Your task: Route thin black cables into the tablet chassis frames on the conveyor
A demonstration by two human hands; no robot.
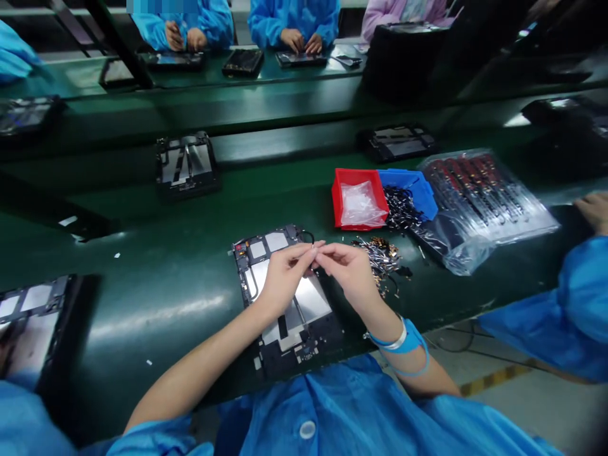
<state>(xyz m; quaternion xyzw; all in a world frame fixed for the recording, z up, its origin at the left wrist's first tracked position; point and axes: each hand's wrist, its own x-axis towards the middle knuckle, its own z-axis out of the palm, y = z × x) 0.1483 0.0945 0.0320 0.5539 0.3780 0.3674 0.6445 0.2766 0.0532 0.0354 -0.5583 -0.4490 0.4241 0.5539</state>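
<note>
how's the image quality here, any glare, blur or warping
Head view: overhead light glares in a pale streak on the green belt and on the metal plate of the opened tablet; straight belt edges bow from wide-lens warping; the left hand and right hand are fairly sharp, while the far workers look soft.
</note>
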